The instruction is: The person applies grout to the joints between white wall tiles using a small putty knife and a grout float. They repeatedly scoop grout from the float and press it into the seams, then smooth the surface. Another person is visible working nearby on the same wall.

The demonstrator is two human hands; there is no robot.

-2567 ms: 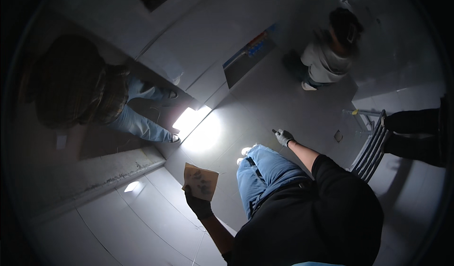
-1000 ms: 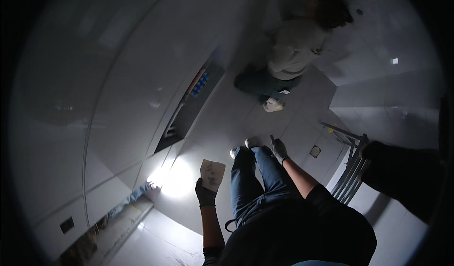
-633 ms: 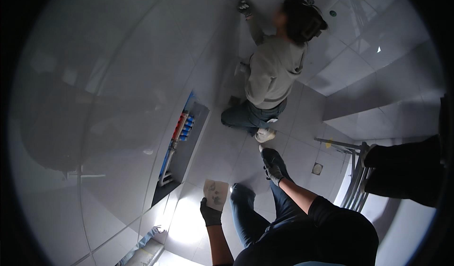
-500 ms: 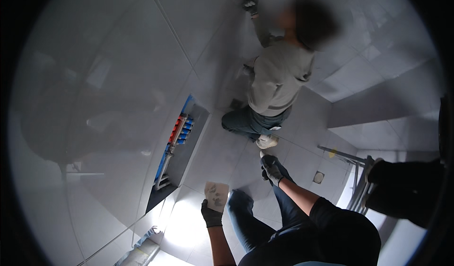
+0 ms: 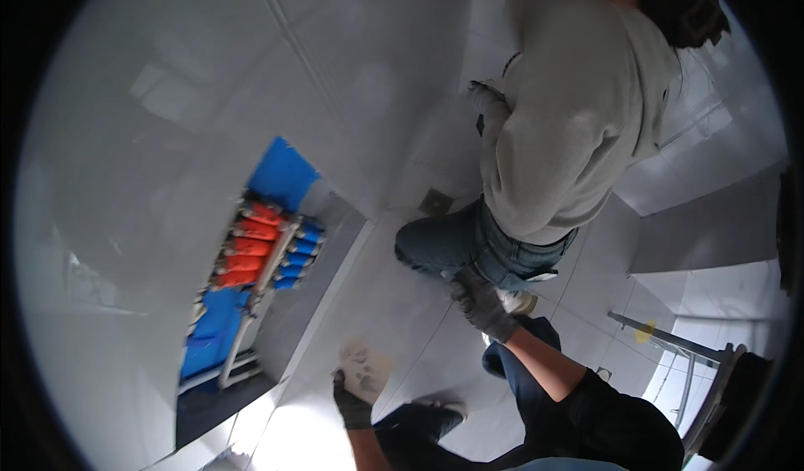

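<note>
My left hand (image 5: 353, 404), in a dark glove, is closed on the edge of a thin beige square sheet (image 5: 367, 369) with dark smudges. Its exact kind is unclear. The sheet hangs over the tiled floor, beside the wall recess. My right hand (image 5: 484, 305), in a grey glove, reaches forward just behind the bent leg of a co-worker. Its fingers point away from me and are blurred, so I cannot tell whether they hold anything or touch the co-worker's clothes.
A co-worker (image 5: 569, 119) in a light grey sweatshirt crouches ahead, one gloved hand near the wall. At left, a wall recess (image 5: 322, 278) holds a pipe manifold (image 5: 260, 257) with red and blue sleeves. A floor drain (image 5: 435, 201) lies near the wall. Metal frame bars (image 5: 670, 337) stand at right.
I have come closer to the co-worker and the recess, which appear larger. My right hand has moved up towards the co-worker. The beige sheet stays in my left hand.
</note>
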